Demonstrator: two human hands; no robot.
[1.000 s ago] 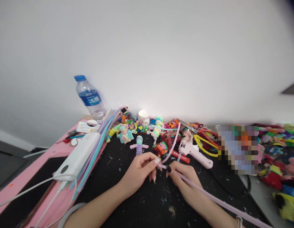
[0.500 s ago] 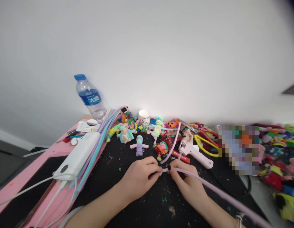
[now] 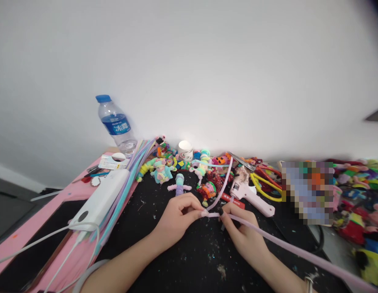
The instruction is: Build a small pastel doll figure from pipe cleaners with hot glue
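Note:
A long pale pink pipe cleaner (image 3: 277, 237) runs between my hands and trails off toward the lower right. My left hand (image 3: 178, 219) pinches it at a bend, from which a free end curves up and away. A short distance to the right, my right hand (image 3: 242, 228) grips the same strand between thumb and forefinger. Just beyond my left hand lies a small doll (image 3: 179, 185) of purple, mint and pink pipe cleaner, partly hidden by the fingers. A pink glue gun (image 3: 252, 198) rests past my right hand.
Yellow- and red-handled scissors (image 3: 262, 187) lie by the glue gun. Colourful fuzzy figures (image 3: 162, 171) line the wall around a paper cup (image 3: 185, 150). At left are a pipe cleaner bundle (image 3: 123, 203), a white power bank (image 3: 100, 201) with a cable, and a water bottle (image 3: 115, 124).
My left hand has shifted slightly up and left, now covering the doll's lower part. A little more strand shows between my hands, and its trailing part has swung right.

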